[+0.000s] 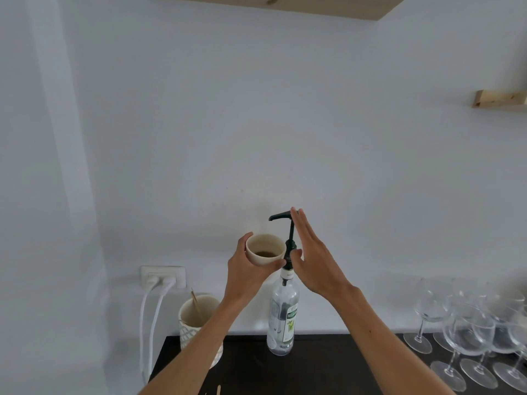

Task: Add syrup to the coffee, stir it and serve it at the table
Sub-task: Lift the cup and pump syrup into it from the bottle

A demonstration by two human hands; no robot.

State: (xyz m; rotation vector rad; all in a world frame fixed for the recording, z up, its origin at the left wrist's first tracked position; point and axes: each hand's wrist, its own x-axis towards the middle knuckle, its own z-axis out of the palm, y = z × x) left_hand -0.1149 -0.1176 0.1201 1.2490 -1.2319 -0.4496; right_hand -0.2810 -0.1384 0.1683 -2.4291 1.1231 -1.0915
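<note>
Head view: left hand (247, 267) wrapped around a small cream ceramic cup (264, 249), lifted clear of the dark bench (328, 366) and held just under the spout of a black pump dispenser (286, 223). Dark coffee low in the cup, rim tilted a little toward the camera. Pump seated in the neck of a clear glass syrup bottle with a green label (283, 317), upright on the bench near its back edge. Right hand (312, 256) open and flat, fingers together and pointing up, fingertips at the top of the pump head, thumb resting against the pump collar; gripping nothing. Cup touching or nearly touching the pump stem, exact contact hard to tell.

Left of the bottle, a cream patterned ceramic holder (196, 315) with thin wooden stir sticks (196, 305) leaning inside, partly hidden by the left forearm. White wall socket (163, 276) behind, two white cables hanging down. At the right, a cluster of clear stemmed wine glasses (470, 334) standing on the bench. Pale wooden shelf (285, 4) along the top edge.
</note>
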